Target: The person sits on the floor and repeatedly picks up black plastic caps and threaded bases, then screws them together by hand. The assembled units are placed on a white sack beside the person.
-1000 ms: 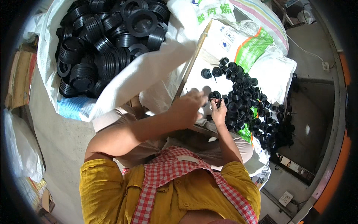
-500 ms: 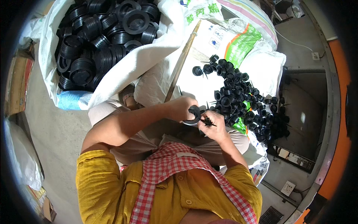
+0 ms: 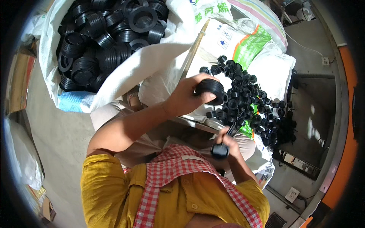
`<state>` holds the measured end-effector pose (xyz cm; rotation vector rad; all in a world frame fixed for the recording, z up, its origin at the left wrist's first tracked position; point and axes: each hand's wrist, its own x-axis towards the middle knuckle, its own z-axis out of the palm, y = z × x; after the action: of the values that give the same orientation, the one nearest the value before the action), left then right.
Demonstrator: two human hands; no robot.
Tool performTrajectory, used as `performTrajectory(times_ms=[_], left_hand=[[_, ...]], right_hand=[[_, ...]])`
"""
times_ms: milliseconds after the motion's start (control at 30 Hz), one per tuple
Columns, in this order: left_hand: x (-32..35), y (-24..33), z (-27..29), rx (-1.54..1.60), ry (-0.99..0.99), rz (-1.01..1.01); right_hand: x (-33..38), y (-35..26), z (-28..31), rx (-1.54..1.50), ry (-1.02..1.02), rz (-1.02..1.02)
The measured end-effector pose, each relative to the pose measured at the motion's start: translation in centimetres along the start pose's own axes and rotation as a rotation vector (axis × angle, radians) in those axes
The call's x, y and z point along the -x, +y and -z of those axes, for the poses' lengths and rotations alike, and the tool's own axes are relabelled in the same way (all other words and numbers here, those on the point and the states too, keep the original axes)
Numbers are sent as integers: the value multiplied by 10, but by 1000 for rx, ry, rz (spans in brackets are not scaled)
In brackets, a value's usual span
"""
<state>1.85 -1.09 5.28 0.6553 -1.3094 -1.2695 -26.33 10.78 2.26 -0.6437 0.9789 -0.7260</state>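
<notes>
My left hand [image 3: 186, 97] is closed around a black ribbed round plastic plug [image 3: 212, 90], raised over the white sacking with its grooved side showing. Lower and to the right, my right hand [image 3: 228, 143] is closed on a dark tool [image 3: 219, 151] with a blunt, shiny end below the fist and a slim dark part above it. Motion blur keeps me from telling the tool's kind. Beyond both hands lies a heap of small black caps [image 3: 237, 83], some with thin spikes. The slim part of the tool overlaps the heap's near edge in the view.
A white woven sack [image 3: 133, 62] full of black ribbed plugs [image 3: 84, 70] stands at the far left. A wooden stick [image 3: 194, 47] leans across the white and green sacking [image 3: 251, 41]. My knees are under the work; a grey metal frame [image 3: 315, 91] stands at the right.
My hands have moved apart. The left has lifted the plug up and to the right, turning its ribbed side into view; the right has dropped lower, with the dark tool now showing.
</notes>
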Motion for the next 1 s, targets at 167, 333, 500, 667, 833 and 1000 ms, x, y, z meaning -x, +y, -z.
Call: performTrajectory(times_ms=[167, 333, 500, 667, 833, 1000], left_hand=[[35, -10, -32, 503, -274, 1057], [31, -33, -24, 190, -301, 588], [32, -37, -21, -995, -452, -191], [23, 15, -26, -1203, -262, -452], [-20, 113, 44, -1224, 278, -585], [-26, 144, 89, -1768, 711, -547]], right_hand=[[-59, -4, -63, -236, 317, 476], [-95, -3, -72, 212, 474, 785], [-136, 15, -61, 136, 559, 677], [-180, 46, 19, 757, 834, 460], [-203, 42, 63, 1188, 886, 344], [-270, 40, 110, 1117, 918, 141]])
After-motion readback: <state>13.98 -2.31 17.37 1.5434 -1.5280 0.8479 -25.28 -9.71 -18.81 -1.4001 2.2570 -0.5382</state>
